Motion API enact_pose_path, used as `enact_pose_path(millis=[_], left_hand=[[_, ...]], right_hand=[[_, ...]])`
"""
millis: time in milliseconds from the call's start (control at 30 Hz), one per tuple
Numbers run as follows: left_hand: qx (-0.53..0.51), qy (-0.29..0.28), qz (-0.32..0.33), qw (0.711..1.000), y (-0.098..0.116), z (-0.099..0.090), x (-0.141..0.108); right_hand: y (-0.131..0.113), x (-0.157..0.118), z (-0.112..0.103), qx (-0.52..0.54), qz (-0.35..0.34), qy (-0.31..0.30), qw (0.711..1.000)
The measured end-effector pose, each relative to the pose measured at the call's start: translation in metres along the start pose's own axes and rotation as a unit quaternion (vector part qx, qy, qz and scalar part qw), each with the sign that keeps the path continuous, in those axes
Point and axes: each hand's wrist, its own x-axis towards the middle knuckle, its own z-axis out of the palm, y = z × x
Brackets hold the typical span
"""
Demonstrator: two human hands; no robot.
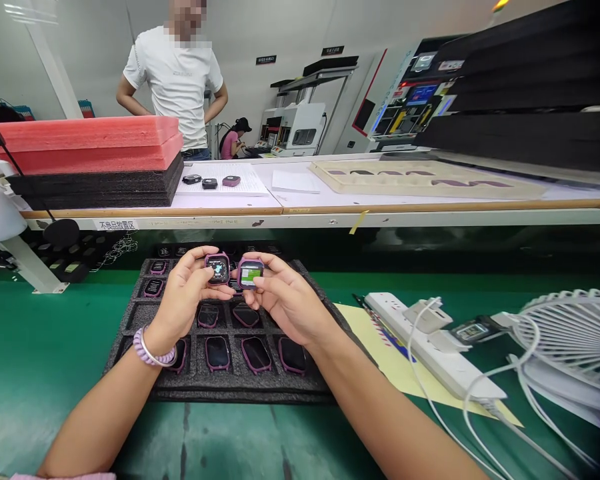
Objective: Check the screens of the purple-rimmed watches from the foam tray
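My left hand (193, 283) grips a purple smartwatch (218, 268) by its sides; its lit screen shows a dark face with small coloured icons. In my right hand (280, 287) is a second purple smartwatch (251, 273) with a green and white screen, my thumb lying on its lower edge. The two watches are held side by side over a black foam tray (180, 383). Several purple-framed watches lie in the tray's pockets, such as a dark-screened watch (217, 353) in the front row. My wrists and hands hide part of the tray.
At right lie a white power strip (395, 313) with cables, yellow paper (445, 390) and a white fan (575, 340). On the shelf (300, 217) stand pink foam sheets (95, 143), a beige tray (430, 187) and several watch bodies. A person in a white shirt (177, 83) stands behind.
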Motion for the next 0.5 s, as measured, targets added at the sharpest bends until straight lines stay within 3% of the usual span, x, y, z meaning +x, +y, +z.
enact_pose_path(millis=[500], left_hand=[[0.010, -0.019, -0.010, 1.000, -0.0008, 0.0009, -0.0015]], right_hand=[[0.0007, -0.0006, 0.0012, -0.012, 0.001, -0.007, 1.000]])
